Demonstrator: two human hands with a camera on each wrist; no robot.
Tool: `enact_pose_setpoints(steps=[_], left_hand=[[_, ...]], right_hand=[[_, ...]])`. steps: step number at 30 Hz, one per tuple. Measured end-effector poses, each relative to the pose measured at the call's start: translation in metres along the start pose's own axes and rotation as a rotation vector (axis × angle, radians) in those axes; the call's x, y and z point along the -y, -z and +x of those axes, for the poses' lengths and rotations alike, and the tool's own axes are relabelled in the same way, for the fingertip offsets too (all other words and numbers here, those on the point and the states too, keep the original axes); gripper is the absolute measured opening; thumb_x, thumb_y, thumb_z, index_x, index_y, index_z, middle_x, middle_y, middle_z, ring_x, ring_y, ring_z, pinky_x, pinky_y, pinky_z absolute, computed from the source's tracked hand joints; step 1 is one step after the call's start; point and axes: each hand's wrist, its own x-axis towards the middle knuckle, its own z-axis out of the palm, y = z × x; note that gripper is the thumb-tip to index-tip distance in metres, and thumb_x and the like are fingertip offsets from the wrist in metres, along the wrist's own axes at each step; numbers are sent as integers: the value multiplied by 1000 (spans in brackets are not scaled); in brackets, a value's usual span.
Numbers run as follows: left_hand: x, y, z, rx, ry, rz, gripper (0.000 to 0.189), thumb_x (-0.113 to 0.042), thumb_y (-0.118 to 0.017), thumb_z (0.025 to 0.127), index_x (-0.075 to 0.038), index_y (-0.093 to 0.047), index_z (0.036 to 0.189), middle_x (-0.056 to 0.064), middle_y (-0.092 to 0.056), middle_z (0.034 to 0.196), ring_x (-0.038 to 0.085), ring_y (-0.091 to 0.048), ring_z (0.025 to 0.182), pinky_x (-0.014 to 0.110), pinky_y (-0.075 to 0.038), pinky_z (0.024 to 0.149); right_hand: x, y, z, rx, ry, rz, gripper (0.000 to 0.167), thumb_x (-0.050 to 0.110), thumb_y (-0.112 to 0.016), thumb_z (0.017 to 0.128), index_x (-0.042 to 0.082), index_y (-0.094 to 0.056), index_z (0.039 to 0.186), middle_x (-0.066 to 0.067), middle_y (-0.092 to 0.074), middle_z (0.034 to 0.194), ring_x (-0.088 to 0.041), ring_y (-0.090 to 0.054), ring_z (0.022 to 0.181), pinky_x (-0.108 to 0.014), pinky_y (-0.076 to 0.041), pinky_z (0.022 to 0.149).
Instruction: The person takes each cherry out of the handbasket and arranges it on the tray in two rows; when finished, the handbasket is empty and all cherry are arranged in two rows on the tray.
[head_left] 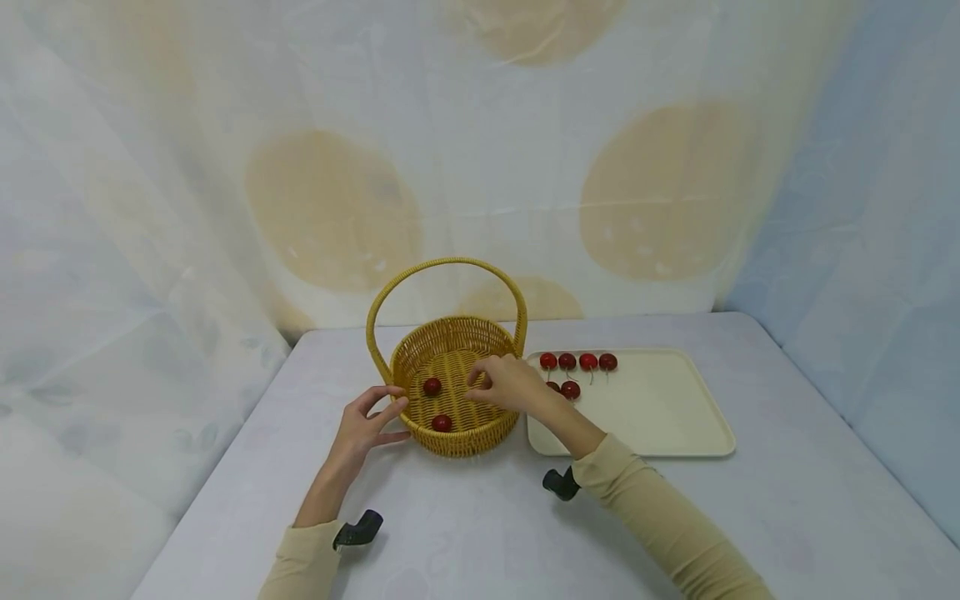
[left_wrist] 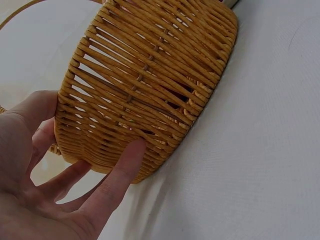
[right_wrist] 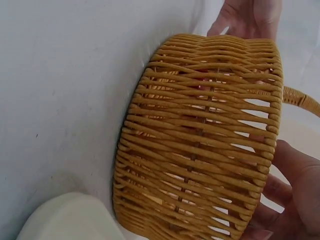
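Observation:
A yellow wicker basket [head_left: 480, 442] with a tall arched handle stands on the table, two red cherries [head_left: 432, 387] lying apart inside it. My left hand [head_left: 363, 425] holds the basket's left side; in the left wrist view its fingers [left_wrist: 117, 177] lie against the woven wall. Over the right part of the basket reaches my right hand [head_left: 513, 386], its fingers bent, a small gap between thumb and index fingertip, no cherry visible between them. In the right wrist view the basket wall partly hides this hand [right_wrist: 300, 185].
Right of the basket lies a cream tray [head_left: 652, 408], with several stemmed cherries [head_left: 567, 362] in its upper left part. My right forearm crosses the tray's near left corner. A patterned curtain [head_left: 495, 167] hangs behind the table [head_left: 465, 533].

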Motion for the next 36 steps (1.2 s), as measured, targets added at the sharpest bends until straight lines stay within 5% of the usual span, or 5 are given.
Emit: enact_pose_setpoints(steps=[21, 36], left_hand=[[-1, 1, 0, 1, 6, 7, 53, -40, -76, 84, -10, -59, 124, 4, -50, 138, 35, -54, 128, 53, -61, 82], [0, 3, 2, 22, -2, 7, 55, -40, -75, 85, -7, -57, 126, 4, -48, 140, 39, -54, 128, 53, -60, 83]], right_hand=[[7, -26, 24, 188, 8, 64, 33, 26, -77, 86, 11, -70, 115, -1, -74, 89, -11, -65, 81, -27, -54, 73], [16, -46, 36, 247, 35, 18, 32, 24, -80, 82, 15, -72, 111, 1, -76, 95, -8, -68, 84, -21, -56, 73]])
